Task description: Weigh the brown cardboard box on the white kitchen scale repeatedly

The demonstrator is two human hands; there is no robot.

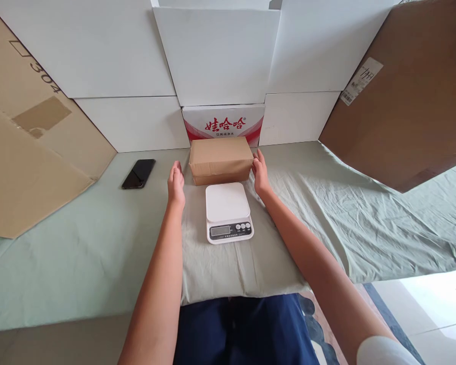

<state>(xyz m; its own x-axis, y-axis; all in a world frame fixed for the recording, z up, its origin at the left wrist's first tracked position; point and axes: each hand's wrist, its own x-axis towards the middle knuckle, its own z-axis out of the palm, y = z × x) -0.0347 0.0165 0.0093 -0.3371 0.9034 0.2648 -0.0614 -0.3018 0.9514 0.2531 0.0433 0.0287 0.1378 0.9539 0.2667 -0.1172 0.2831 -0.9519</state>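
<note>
Dark blue trousers (pixel 243 329) fill the bottom edge, and both bare forearms run forward from there over a pale green sheet (pixel 79 253) that covers the work surface. Just past the lap sits a white kitchen scale (pixel 228 212), its display and buttons facing the person, its platform bare. Directly behind the scale, and almost touching its far edge, lies a brown parcel (pixel 220 159), a flat box wrapped in kraft paper. The left hand (pixel 176 185) stands open beside the parcel's left end, fingers straight and palm turned inward, near it but with a gap showing between palm and paper. The right hand (pixel 260 175) is likewise open, its fingers flat against or just at the parcel's right end; whether it presses on the paper I cannot tell. Neither hand has closed on anything. A risk, as I judge it: with only flat palms on smooth paper, the parcel could slip from a two-sided squeeze and drop onto the scale, and the soft, wrinkled sheet beneath could let the scale tilt. A black phone (pixel 139 173) lies well to the left. Behind the parcel stands a white carton with red lettering (pixel 223 123), flanked by white boards (pixel 99 50) and brown cardboard sheets (pixel 403 101).
</note>
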